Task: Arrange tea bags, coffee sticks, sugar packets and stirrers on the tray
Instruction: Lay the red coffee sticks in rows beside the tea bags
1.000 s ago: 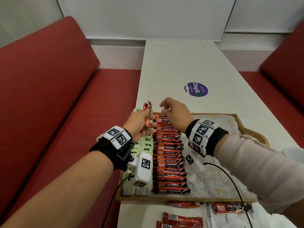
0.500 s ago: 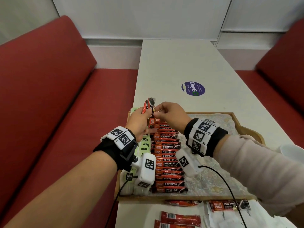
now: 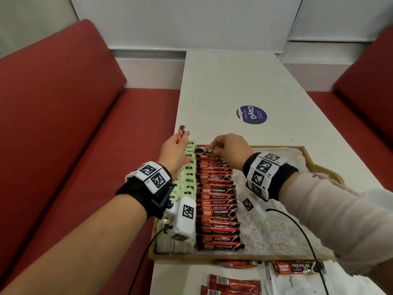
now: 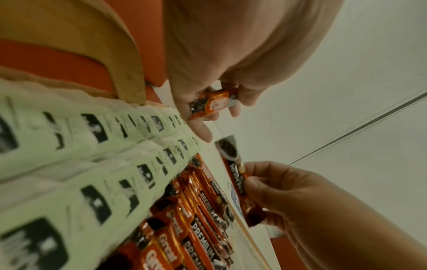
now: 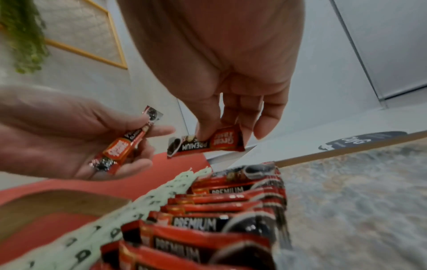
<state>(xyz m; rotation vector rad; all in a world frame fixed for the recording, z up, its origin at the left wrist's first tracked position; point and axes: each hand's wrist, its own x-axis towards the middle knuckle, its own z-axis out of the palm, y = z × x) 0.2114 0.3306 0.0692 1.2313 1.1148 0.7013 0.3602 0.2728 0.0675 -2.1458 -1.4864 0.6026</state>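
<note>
A wooden tray (image 3: 234, 257) holds a row of green tea bags (image 3: 188, 177) along its left side. Beside them runs a row of red coffee sticks (image 3: 217, 201). My left hand (image 3: 176, 150) hovers over the tray's far left corner and grips one coffee stick (image 3: 181, 134) upright; the same stick (image 4: 213, 106) shows in the left wrist view. My right hand (image 3: 229, 150) pinches another coffee stick (image 5: 205, 144), holding it level just above the far end of the coffee row (image 5: 231, 201).
Loose coffee sticks (image 3: 234, 284) and white sugar packets (image 3: 287, 282) lie on the table in front of the tray. One more stick (image 3: 297, 268) lies near the right forearm. A purple sticker (image 3: 251, 114) marks the table beyond. Red benches (image 3: 63, 124) flank both sides.
The two hands met above the tray's far end, and the right hand came away with one stick and lowered it to the row's far end. The left hand drew back left, keeping a stick.
</note>
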